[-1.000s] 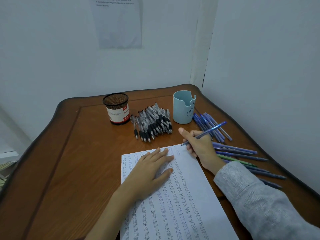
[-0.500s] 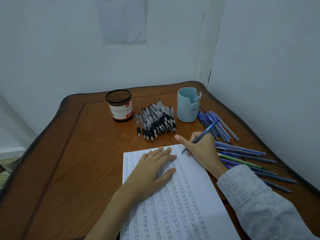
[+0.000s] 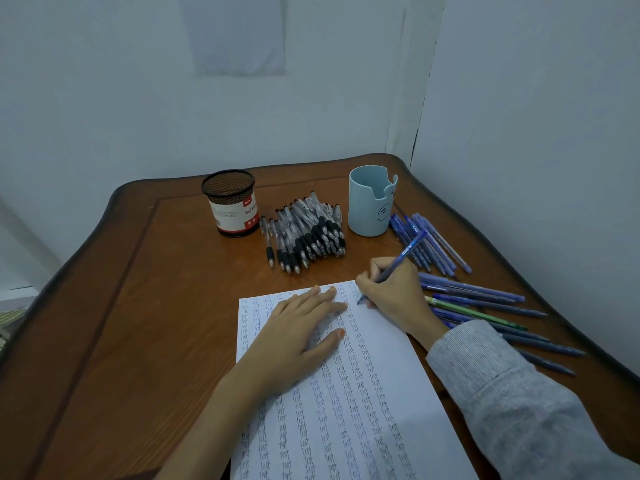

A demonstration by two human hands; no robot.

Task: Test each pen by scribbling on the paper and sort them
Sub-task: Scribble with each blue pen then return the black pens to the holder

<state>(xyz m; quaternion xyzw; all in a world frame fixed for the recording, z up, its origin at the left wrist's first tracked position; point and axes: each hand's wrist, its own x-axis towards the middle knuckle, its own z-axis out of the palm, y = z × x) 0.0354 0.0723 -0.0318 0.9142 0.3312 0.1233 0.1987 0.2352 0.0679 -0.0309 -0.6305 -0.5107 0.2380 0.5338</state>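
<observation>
Our right grip [image 3: 391, 292], grasping the pen [image 3: 403, 255], has dropped its tip onto the paper [image 3: 381, 382] to scribble; our left grip [image 3: 294, 337] lies flat, released, steadying it.

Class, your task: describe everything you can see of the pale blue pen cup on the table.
The pale blue pen cup stands upright near the far right corner of the wooden table. It looks like matte plastic, with a notch in its rim, an ear-like tab and an oval snout drawn on its side. No pen shows inside. Black-grip pens lie to its left, blue pens to its right.
</observation>
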